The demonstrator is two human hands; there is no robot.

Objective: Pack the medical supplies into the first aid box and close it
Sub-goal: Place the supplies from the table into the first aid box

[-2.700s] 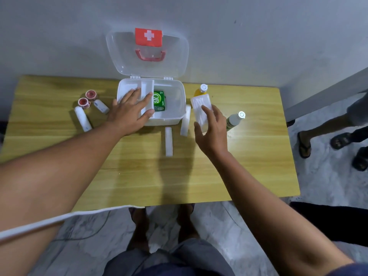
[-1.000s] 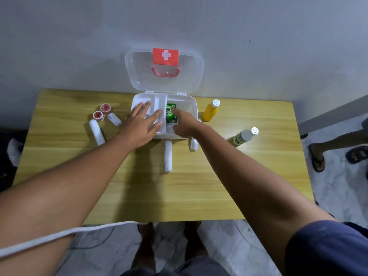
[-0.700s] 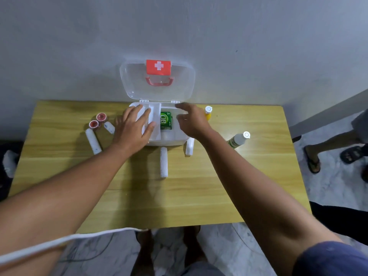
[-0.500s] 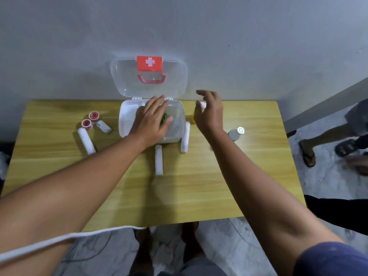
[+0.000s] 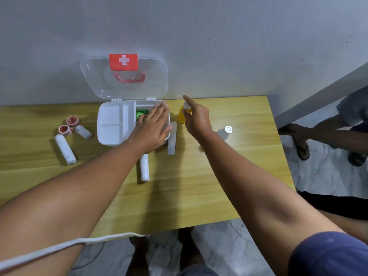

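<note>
Left hand [image 5: 153, 129] has slid right, now flat and spread over the first aid box's [image 5: 111, 124] right compartment, pressing contents down. Right hand [image 5: 196, 117], emptied into the box, now reaches loosely open for the yellow bottle [image 5: 181, 116], unclear if touching. Lid [image 5: 123, 76] still up; gauze rolls [image 5: 64, 149] remain outside.

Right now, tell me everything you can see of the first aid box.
The first aid box is white plastic and sits on the wooden table against the wall. Its clear lid stands open, showing a red cross label and a red handle. A white divided tray fills the box's left side. A green packet lies in the right part, where the left hand rests flat. A white roll lies along its right wall.
</note>
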